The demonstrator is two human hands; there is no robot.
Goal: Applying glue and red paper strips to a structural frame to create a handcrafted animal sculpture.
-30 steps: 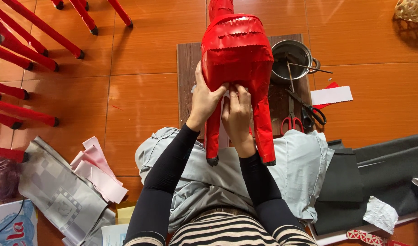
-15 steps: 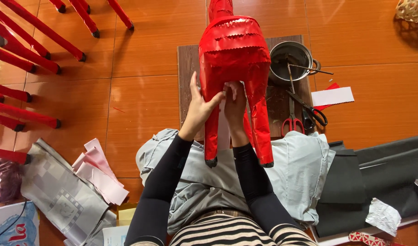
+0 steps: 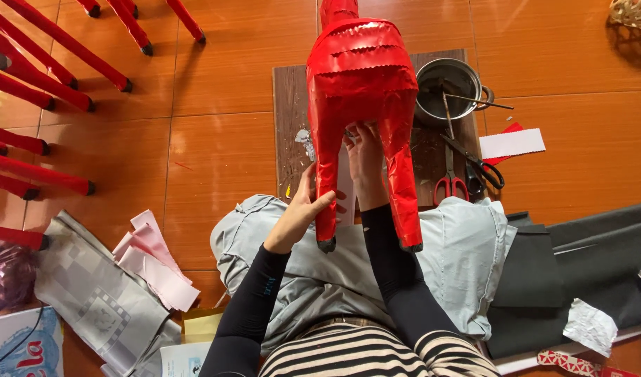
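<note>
A red paper-covered animal figure with four legs stands over a brown wooden board on the orange tiled floor, its legs pointing toward the person. The left hand wraps around the figure's near left leg, fingers curled on it. The right hand reaches up between the legs, fingertips pinched against the underside of the red body; what it pinches there is too small to tell. On the board's far right corner sits a metal pot with sticks across it, and red-handled scissors lie just beside it near the board's right edge. A grey cloth covers the person's lap. Pink paper sheets lie on the floor to the left.
</note>
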